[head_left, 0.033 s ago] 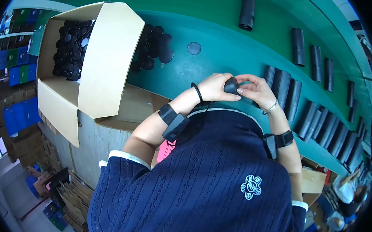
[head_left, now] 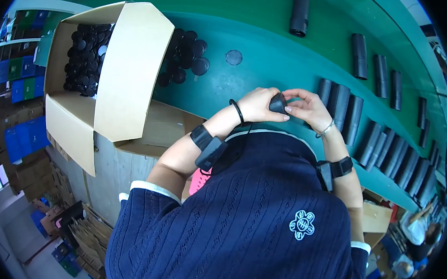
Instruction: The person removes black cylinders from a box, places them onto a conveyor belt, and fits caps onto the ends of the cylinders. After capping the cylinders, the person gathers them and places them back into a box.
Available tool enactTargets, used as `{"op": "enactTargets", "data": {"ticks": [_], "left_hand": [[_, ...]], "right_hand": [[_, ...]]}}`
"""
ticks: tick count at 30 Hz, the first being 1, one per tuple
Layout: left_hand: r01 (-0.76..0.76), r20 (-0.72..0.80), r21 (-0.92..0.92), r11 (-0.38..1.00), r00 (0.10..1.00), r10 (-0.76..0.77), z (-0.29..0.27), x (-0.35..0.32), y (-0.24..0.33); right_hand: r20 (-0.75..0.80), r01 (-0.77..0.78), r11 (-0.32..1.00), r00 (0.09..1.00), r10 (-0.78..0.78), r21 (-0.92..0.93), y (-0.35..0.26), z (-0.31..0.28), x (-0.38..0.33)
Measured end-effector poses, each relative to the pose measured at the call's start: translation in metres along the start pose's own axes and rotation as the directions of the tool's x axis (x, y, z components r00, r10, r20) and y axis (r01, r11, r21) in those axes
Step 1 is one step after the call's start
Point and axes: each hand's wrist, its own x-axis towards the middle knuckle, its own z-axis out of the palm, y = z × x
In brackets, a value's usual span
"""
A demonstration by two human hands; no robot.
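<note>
My left hand (head_left: 259, 104) is closed around a black tube (head_left: 278, 103), which is seen nearly end-on, so most of its length is hidden. From the right, my right hand (head_left: 308, 110) meets the same tube, thumb and fingers at its end. Several black ribbed tubes (head_left: 338, 107) stand just beyond my right wrist. Left of my hands, a loose pile of round black discs (head_left: 188, 51) lies on the green tabletop (head_left: 251, 32). One more disc (head_left: 233, 57) lies apart from the pile.
An open cardboard box (head_left: 132, 71) at the left holds many black discs (head_left: 86, 57). More tubes (head_left: 396, 157) stand in a row at the right. Along the far green strip, spaced-out tubes (head_left: 360, 56) lie. Other people (head_left: 416, 231) are at the far right.
The tubes on the far green strip have shifted very slightly to the right. My hands and the tube between them look the same.
</note>
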Motion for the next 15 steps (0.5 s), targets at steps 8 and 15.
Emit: {"op": "enactTargets", "data": {"ticks": [8, 15], "left_hand": [[0.075, -0.005, 0.358, 0.931, 0.997, -0.078, -0.005, -0.017, 0.014], [0.209, -0.046, 0.403, 0.891, 0.977, -0.208, 0.007, -0.039, 0.010]], "right_hand": [[0.083, 0.000, 0.996, 0.997, 0.007, -0.084, 0.000, 0.015, 0.008], [0.164, 0.072, 0.864, 0.986, 0.012, -0.499, -0.008, 0.043, 0.006]]}}
